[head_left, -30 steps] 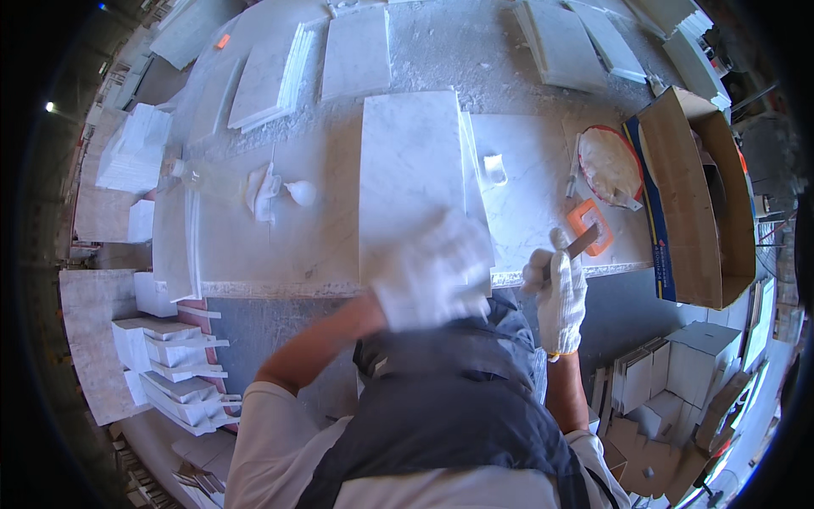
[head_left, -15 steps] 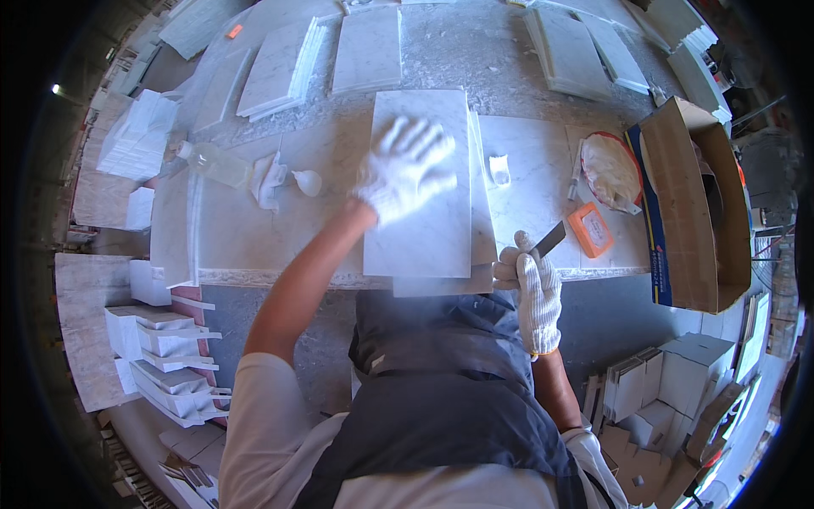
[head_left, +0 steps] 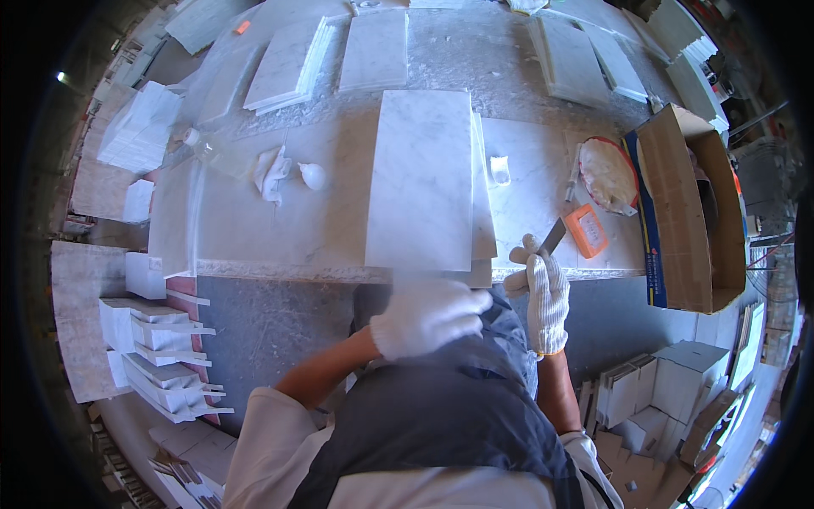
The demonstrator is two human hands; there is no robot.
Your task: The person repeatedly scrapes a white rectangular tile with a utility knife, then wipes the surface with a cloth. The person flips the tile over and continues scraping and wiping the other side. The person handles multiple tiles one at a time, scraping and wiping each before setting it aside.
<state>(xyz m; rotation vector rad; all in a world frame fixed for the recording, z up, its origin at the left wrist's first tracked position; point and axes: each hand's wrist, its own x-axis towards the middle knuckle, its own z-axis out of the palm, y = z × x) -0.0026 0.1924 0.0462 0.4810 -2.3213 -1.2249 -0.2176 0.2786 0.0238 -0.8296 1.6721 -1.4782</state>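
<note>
A pale grey-veined marble tile (head_left: 420, 178) lies on a small stack of similar tiles at the table's front edge. My left hand (head_left: 431, 317), in a white knit glove, is just off that edge, in front of my dark apron. It is blurred by motion, but its fingers look stretched out with nothing in them. My right hand (head_left: 545, 297), gloved likewise, is right of the stack, closed around a flat dark metal blade (head_left: 554, 236) that points up and right. Whatever handle the blade has is hidden in the glove. An orange block (head_left: 586, 230) with a pale label lies beside the blade.
An open cardboard box (head_left: 674, 204) stands at the table's right end, beside a red-rimmed round dish (head_left: 608, 176) of pale material. Toward the left lie a clear bottle (head_left: 206, 148), a crumpled white cloth (head_left: 271, 174) and a white bulb (head_left: 312, 176). More tile stacks (head_left: 290, 64) line the back.
My left hand has come off the tile's face and moved toward me, past the front edge. My right hand still holds the blade and has shifted slightly right.
</note>
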